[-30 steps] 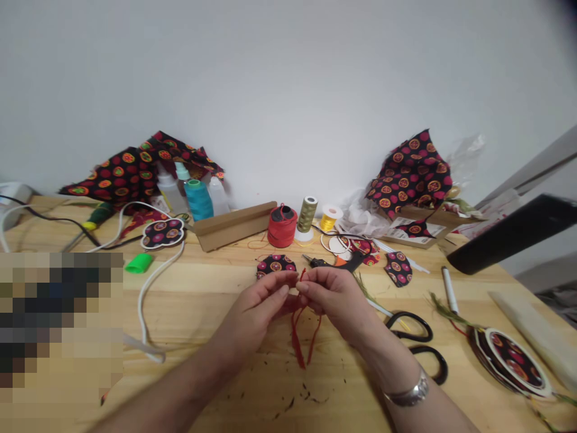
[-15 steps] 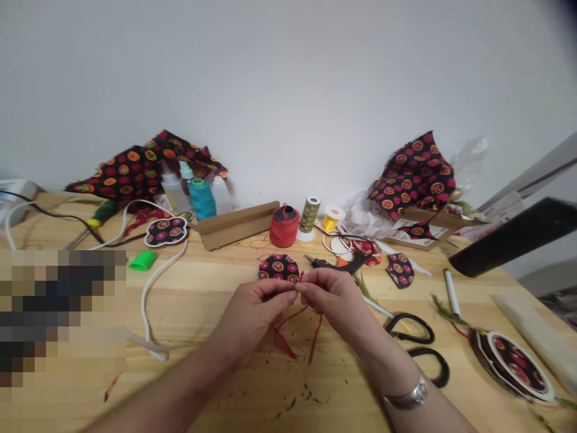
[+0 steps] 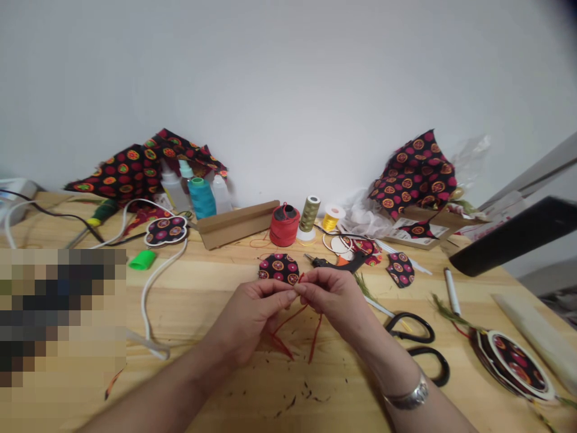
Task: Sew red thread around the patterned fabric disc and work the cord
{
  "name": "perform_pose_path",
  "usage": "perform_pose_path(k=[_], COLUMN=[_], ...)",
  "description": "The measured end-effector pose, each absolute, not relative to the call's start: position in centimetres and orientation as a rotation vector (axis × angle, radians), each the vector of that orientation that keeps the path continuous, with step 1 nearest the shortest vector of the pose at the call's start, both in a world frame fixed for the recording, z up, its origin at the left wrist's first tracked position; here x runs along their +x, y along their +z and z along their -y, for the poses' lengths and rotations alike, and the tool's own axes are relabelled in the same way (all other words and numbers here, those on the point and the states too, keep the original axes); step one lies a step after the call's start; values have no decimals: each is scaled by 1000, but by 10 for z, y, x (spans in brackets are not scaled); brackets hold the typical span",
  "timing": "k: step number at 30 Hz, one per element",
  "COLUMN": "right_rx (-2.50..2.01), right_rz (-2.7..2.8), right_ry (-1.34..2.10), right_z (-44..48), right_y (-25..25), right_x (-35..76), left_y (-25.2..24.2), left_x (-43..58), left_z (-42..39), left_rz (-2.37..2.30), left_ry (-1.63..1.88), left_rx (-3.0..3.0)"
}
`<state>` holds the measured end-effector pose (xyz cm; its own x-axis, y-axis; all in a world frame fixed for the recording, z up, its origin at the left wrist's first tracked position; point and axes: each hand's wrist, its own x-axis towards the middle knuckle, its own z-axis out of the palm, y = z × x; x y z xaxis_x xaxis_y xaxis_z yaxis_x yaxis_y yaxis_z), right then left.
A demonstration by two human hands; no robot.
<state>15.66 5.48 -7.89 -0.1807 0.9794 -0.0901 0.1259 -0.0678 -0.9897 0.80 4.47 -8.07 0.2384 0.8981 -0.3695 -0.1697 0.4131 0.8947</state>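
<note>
A thin red cord (image 3: 315,338) is pinched between both of my hands, and its loose strands hang down over the wooden table. My left hand (image 3: 261,305) is closed, thumb against fingers, on the cord. Touching its fingertips, my right hand (image 3: 331,297) grips the cord the same way, with a short red end poking up above. The fingers hide the exact spot where the strands meet. Just behind my fingertips lies a round patterned fabric piece (image 3: 278,267). Black-handled scissors (image 3: 411,328) rest right of my right wrist, partly under the forearm.
Behind stand a red cord spool (image 3: 284,227), an olive thread cone (image 3: 310,215) and a yellow spool (image 3: 332,218). A hot glue gun (image 3: 338,263) lies beyond my right hand. Patterned discs (image 3: 514,364) sit at right. A white cable (image 3: 145,300) curves at left; a green cap (image 3: 142,260) lies nearby.
Both hands stay together on the cord with barely any shift. The red end above the right fingertips shows less, and the strands hanging below have moved slightly.
</note>
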Motion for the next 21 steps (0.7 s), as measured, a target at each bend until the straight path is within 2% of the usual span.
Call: perform_pose_path(k=[14,21], right_rx=[-1267,-1247], right_rz=[1419,1343], right_ry=[1361,1450], right_z=[-54,-54], right_y=[-78,-77], right_x=[156,154], left_y=[-77,-78], left_x=[8,8], left_z=[-44,-45], left_rz=[-1076,-1075], left_ry=[792,862], left_rx=[765,782])
